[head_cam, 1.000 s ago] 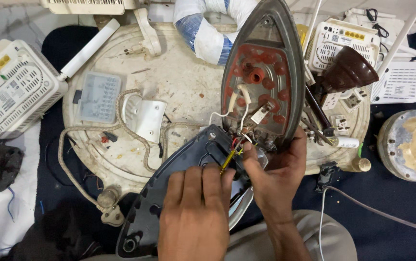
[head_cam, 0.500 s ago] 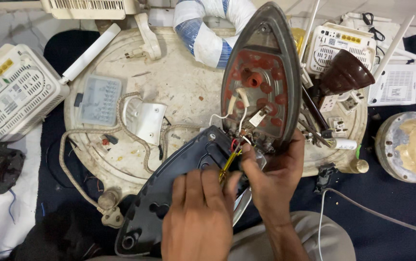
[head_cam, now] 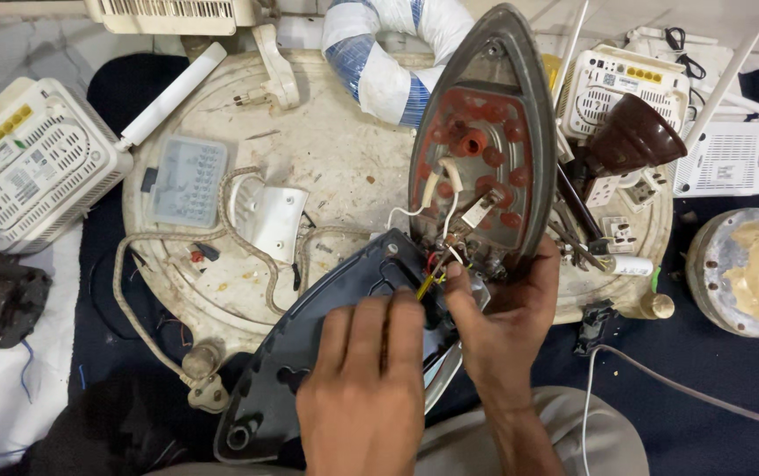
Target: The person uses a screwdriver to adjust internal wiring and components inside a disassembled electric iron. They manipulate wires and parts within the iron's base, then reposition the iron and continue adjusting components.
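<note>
A clothes iron lies taken apart on a round white worktop [head_cam: 344, 167]. Its soleplate [head_cam: 485, 132] stands tilted up, red heating element side showing, with white wires [head_cam: 436, 198] running off it. The dark blue housing [head_cam: 326, 344] lies in front. My left hand [head_cam: 366, 388] rests on the housing, fingers closed on a thin tool with a yellow-green shaft [head_cam: 428, 284] that points at the wire terminals. My right hand [head_cam: 507, 308] grips the soleplate's lower end, its thumb pressed among the wires.
A braided cord with plug [head_cam: 207, 379] loops across the worktop beside a white cover plate [head_cam: 275, 220] and a small clear box [head_cam: 187, 181]. White routers [head_cam: 27, 163] [head_cam: 635, 84] flank it. A brown handle [head_cam: 630, 141], a motor part [head_cam: 745, 273] and a taped ring [head_cam: 379, 53] lie around.
Both hands stay at the wire terminals; the fingers shift only slightly. The view has drifted a little.
</note>
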